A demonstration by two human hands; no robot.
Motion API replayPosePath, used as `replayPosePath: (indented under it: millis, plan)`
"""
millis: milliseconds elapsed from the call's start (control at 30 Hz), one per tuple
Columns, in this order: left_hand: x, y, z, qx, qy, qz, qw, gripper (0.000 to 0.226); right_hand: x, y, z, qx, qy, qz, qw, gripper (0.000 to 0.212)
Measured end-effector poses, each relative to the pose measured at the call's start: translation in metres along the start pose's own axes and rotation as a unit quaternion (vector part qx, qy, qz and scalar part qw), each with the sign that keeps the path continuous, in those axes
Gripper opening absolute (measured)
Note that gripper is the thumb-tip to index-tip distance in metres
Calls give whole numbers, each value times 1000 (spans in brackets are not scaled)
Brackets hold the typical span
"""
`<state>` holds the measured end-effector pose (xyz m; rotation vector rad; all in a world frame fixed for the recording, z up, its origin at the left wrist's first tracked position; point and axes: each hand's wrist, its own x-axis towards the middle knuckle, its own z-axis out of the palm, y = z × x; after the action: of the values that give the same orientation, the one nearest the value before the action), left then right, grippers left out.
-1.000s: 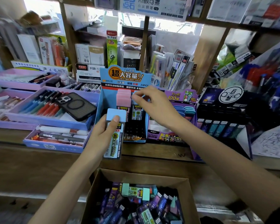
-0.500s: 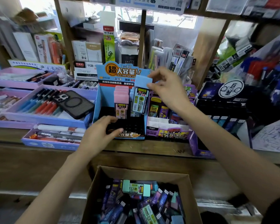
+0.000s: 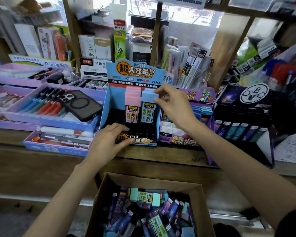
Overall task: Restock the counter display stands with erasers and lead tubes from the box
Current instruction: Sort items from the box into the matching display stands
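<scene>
A blue cardboard display stand (image 3: 135, 72) sits on the wooden counter, its black slotted tray mostly bare. Pink-capped lead tubes (image 3: 132, 106) stand in its back row. Beside them stands a blue-capped lead tube (image 3: 148, 108); my right hand (image 3: 174, 108) pinches its cap with thumb and fingertips. My left hand (image 3: 108, 141) rests on the stand's front lip, fingers curled over the edge. Below the counter, an open cardboard box (image 3: 200, 202) holds a jumble of lead tubes and erasers (image 3: 143, 197).
A purple display stand (image 3: 186, 134) with erasers sits right of the blue one, then a black stand (image 3: 243, 117) of tubes. Lilac pen trays (image 3: 50, 120) lie to the left, a phone (image 3: 80, 105) on one. Shelves of stationery rise behind.
My right hand carried the blue-capped tube down into the back row beside the pink ones. My left hand, which held a blue tube a second ago, is empty and moved onto the stand's front edge.
</scene>
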<state>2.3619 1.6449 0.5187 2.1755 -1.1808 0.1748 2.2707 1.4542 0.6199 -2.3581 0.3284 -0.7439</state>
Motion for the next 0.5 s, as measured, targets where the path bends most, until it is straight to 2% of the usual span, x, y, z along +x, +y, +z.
replayPosePath:
  millis: [167,333,500]
  plan:
    - [0,1,1,1,6,-9,1000,38,4,-3,-1,9,-20,10,1000,14]
    - [-2,1,0,-10,5,-10,1000,39,7,-1,-3,-47,-6,-36,998,17]
    - [0,1,2,-7,10,-9,1000,38,10,3,-2,-27,-10,-29,999,16]
